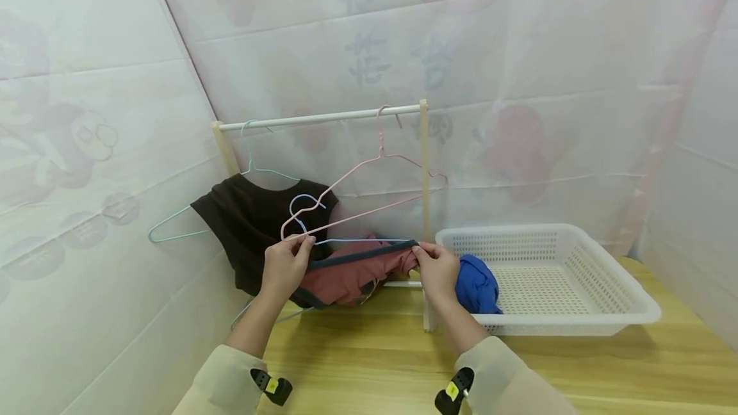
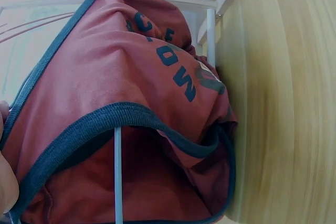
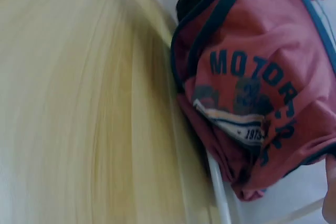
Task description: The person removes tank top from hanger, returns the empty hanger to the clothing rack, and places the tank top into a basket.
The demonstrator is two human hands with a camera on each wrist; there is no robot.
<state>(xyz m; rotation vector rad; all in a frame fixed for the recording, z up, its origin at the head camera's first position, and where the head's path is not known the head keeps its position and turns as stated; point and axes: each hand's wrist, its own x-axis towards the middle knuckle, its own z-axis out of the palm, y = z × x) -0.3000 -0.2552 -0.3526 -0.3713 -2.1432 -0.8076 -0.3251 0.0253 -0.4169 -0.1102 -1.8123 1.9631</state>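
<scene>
A red sleeveless top (image 1: 353, 274) with dark trim and printed letters is stretched between both hands, with a light-blue hanger (image 1: 363, 240) partly inside it. The left hand (image 1: 286, 268) pinches the trimmed edge at one end, close to the hanger's hook. At the other end, the right hand (image 1: 438, 271) grips the bunched trim. In the left wrist view, the hanger's arm (image 2: 118, 177) passes into an opening of the top. The right wrist view shows the printed front (image 3: 252, 77) sagging in folds; the hanger's far end is hidden by cloth.
A rack's white rail (image 1: 323, 119) carries a bare pink hanger (image 1: 381, 149) just above the hands and a mint hanger (image 1: 173, 216) with a dark brown top (image 1: 248, 229). At right, a white basket (image 1: 553, 322) holds blue cloth (image 1: 477, 284) on the wooden table (image 1: 357, 364).
</scene>
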